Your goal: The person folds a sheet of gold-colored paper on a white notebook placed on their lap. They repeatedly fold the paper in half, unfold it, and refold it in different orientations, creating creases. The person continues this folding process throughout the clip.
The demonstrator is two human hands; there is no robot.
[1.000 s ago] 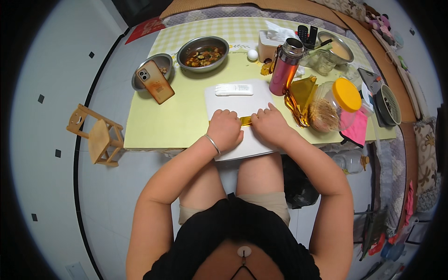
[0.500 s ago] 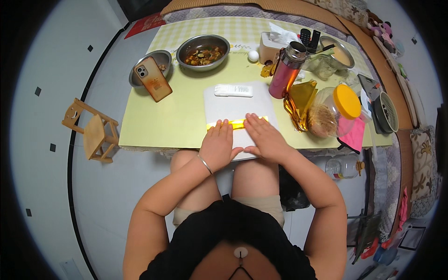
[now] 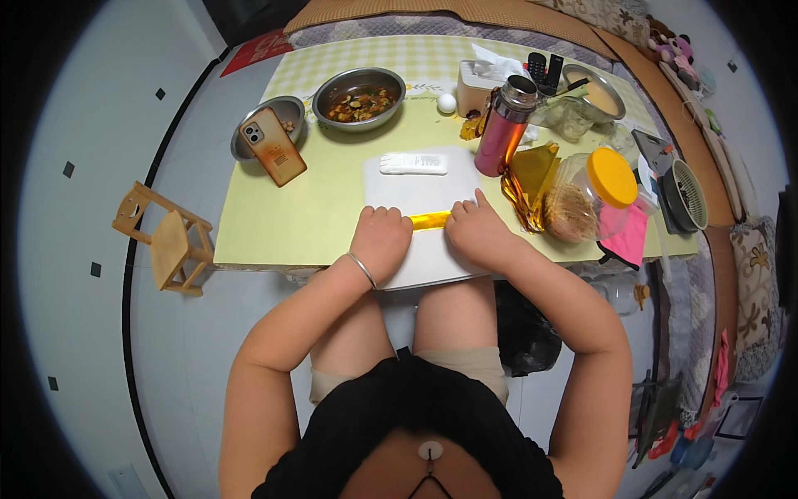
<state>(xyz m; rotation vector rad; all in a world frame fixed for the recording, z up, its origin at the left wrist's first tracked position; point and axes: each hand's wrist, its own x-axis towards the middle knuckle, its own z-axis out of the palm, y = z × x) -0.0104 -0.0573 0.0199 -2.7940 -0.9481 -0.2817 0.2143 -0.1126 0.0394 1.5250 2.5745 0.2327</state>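
Gold foil strip [image 3: 431,220] is lying across a white pad [image 3: 428,262], whose near edge is jutting past the edge of the pale yellow counter [image 3: 291,229] and over the person's thighs [image 3: 455,316]. The left hand [image 3: 384,239] is gripping the strip's left end and the right hand [image 3: 480,236] its right end, both with fingers curled in; one right finger is sticking up. The thumbs are not showing, so I cannot tell whether they are pinching from below.

Uneven pulling could be skewing or tearing the foil, since it is looking thin, and loose pressure at one end could be letting a fold spring open. Weight on the overhanging edge could be tipping the pad.

The strip's long axis is running left to right, roughly along the counter's near edge, its right side sitting slightly farther from the person. Both ends are hiding under the hands, so no tip is showing which way it is pointing. A white oblong piece [image 3: 413,164] is lying beyond it, nearly parallel.
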